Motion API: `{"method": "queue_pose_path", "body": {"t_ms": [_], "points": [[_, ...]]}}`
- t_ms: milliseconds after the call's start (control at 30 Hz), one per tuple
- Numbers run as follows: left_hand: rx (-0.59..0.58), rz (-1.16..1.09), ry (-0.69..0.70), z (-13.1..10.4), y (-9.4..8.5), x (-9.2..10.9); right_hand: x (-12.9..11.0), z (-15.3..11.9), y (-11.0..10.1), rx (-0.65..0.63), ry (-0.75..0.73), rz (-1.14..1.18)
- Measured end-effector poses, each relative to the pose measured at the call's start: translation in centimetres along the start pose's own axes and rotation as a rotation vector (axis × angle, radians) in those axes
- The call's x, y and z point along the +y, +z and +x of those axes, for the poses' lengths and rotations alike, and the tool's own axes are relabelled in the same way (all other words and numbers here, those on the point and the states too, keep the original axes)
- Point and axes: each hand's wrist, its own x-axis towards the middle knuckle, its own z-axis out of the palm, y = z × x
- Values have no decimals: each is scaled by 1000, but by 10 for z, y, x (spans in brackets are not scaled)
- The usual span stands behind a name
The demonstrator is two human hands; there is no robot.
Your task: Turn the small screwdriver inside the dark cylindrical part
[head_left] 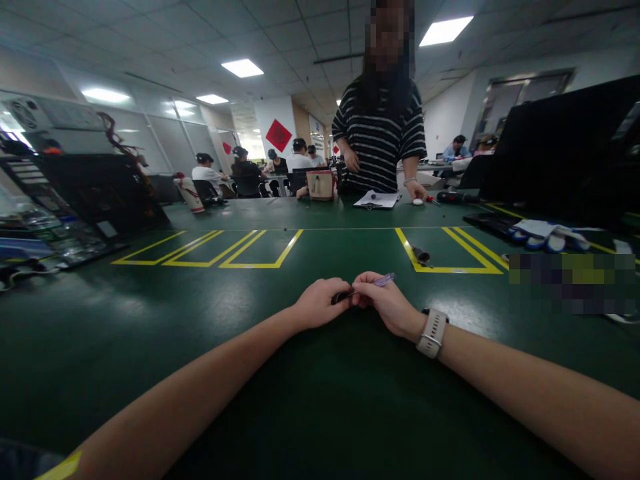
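Observation:
Over the green table [280, 353], my two hands meet in the middle of the view. Closed fingers of my left hand [320, 303] hold a small dark rounded part [341, 296], mostly covered by the fingers. My right hand [387, 307] pinches a slim tool with a clear purplish handle [385, 280], which looks like a small screwdriver. Its thin shaft points left toward the dark part; whether the tip touches it I cannot tell. Beyond my right hand, a dark cylindrical piece [421, 255] lies beside a yellow tape line.
Yellow tape frames [250, 265] mark the table. Across it stands a person [380, 133] in a striped shirt, near a clipboard [377, 199] and a beige box [321, 185]. Gloves [547, 233] and a large black screen [570, 147] are at right. Plastic-wrapped items [55, 223] sit at left.

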Motion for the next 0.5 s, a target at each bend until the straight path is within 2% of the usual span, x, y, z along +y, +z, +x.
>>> {"method": "queue_pose_path", "body": {"t_ms": [500], "points": [[-32,-5,26,-3,-2,7,-2,0,1,24,19,37]]}}
